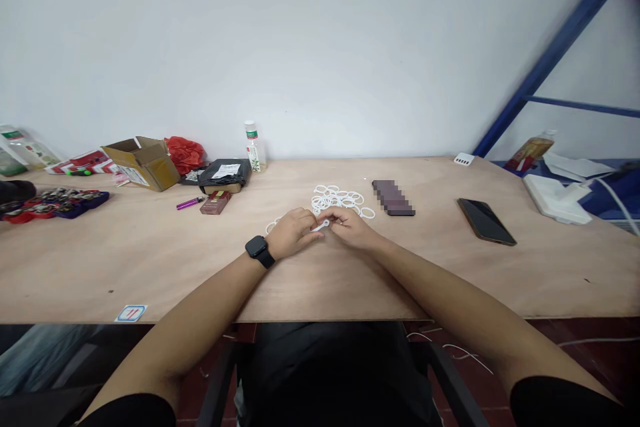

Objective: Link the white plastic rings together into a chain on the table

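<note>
Rings point(334, 200), white and heaped, lie midway along the table point(320, 290), just beyond both hands. Near the table's middle, the left hand point(294, 232) pinches a white looped strip point(321, 226); the right hand point(354, 229) curls at its looped end, its grip unclear.

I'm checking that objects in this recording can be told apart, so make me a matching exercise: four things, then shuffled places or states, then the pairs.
Things:
1. White rings
2. Small white piece
3. Black watch
4. Cardboard box

Places or states:
A. Flaps open
B. Between the left hand and the right hand
C. Mostly clustered just beyond the hands
D. Worn on the left wrist

Pairs: 1-C, 2-B, 3-D, 4-A
</note>
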Motion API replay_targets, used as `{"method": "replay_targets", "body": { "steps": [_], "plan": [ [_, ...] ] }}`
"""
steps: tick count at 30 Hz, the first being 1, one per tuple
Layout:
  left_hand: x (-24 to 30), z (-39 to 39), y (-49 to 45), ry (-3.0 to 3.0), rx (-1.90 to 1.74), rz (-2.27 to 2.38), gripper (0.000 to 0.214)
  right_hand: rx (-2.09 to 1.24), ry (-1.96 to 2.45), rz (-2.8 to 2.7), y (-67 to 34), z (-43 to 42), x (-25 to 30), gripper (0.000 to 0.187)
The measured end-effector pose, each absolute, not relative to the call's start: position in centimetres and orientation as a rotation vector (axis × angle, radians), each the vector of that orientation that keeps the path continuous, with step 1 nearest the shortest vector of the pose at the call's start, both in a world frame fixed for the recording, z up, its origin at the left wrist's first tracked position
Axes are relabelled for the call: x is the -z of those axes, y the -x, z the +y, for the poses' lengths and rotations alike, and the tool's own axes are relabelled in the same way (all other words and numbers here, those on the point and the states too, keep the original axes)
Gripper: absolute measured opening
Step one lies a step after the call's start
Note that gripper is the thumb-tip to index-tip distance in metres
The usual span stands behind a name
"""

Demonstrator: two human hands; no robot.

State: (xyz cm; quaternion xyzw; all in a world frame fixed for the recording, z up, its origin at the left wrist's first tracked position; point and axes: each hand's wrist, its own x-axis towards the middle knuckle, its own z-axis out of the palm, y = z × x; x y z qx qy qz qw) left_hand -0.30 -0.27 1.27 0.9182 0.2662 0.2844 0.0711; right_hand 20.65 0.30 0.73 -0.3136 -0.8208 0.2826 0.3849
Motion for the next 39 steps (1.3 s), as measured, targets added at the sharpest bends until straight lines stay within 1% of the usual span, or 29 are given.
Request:
{"method": "replay_targets", "body": {
  "steps": [2, 4, 7, 10, 14, 16, 19, 21, 23, 26, 28, 34, 37, 39],
  "plan": [
    [-1.4, 0.0, 0.9, -2.751, -0.919, 0.899, 0.034, -0.586, 0.824, -2.106, -21.0, 0.5, -0.7, 0.048],
    [-1.5, 0.3, 1.5, -2.742, -0.948, 1.084, 0.033, -0.458, 0.868, -2.144, -21.6, 0.9, -0.6, 0.052],
    [-1.5, 0.7, 2.3, -2.768, -0.829, 1.366, 0.031, -0.328, 1.002, -2.202, -22.7, 1.7, -0.5, 0.043],
    [-1.4, 0.6, 2.4, -2.788, -0.619, 1.470, 0.032, -0.263, 1.158, -2.272, -23.4, 2.3, -0.4, 0.033],
    [-1.3, 0.3, 1.9, -2.789, -0.518, 1.493, 0.041, -0.197, 1.174, -2.390, -23.3, 2.1, -0.2, 0.032],
    [-1.2, 0.2, 1.8, -2.790, -0.517, 1.523, 0.041, -0.170, 1.181, -2.432, -23.0, 1.8, -0.2, 0.031],
    [-1.2, 0.2, 1.8, -2.773, -0.480, 1.597, 0.033, -0.130, 1.206, -2.494, -22.6, 1.5, -0.3, 0.024],
    [-1.3, 0.3, 1.9, -2.738, -0.438, 1.672, 0.021, -0.121, 1.212, -2.523, -22.5, 1.3, -0.5, 0.019],
    [-1.4, 0.3, 2.0, -2.694, -0.409, 1.741, 0.010, -0.139, 1.213, -2.510, -22.4, 1.2, -0.7, 0.019],
    [-1.6, 0.2, 2.1, -2.654, -0.403, 1.772, 0.021, -0.222, 1.214, -2.401, -22.4, 1.1, -1.0, 0.020],
    [-1.6, 0.1, 2.0, -2.643, -0.446, 1.727, 0.024, -0.327, 1.199, -2.289, -22.3, 1.1, -0.9, 0.018],
    [-1.3, -0.2, 1.3, -2.689, -0.741, 1.317, 0.037, -0.726, 1.060, -2.055, -21.7, 0.7, -0.4, 0.012],
    [-1.0, -0.3, 0.9, -2.755, -0.776, 1.138, 0.041, -0.779, 1.006, -2.058, -21.3, 0.2, -0.6, 0.010],
    [-0.9, -0.3, 0.7, -2.793, -0.766, 1.056, 0.038, -0.796, 0.969, -2.067, -21.1, -0.1, -0.7, 0.011]
  ]
}}
